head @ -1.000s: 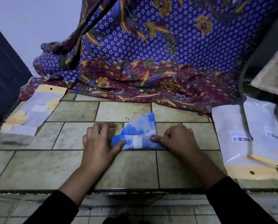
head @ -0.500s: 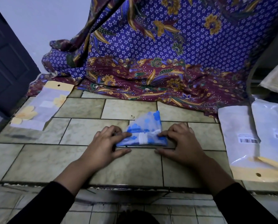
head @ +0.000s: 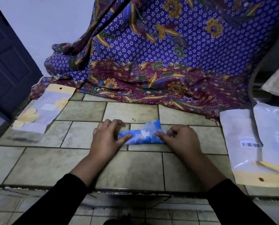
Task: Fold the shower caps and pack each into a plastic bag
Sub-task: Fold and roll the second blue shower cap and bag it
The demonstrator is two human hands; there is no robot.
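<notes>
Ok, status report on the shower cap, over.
Ends of blue shower cap pinched by left hand and right hand. Cap a narrow strip on tiled counter, not bagged. At right, plastic bags; nothing blocking.

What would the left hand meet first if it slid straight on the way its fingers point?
The left hand crosses bare tile, then probably meets the batik cloth at its hem; depth unclear.

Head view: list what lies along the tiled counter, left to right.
From the left: plastic bag with yellow flowers → left hand → blue shower cap → right hand → white bags with barcode labels.
</notes>
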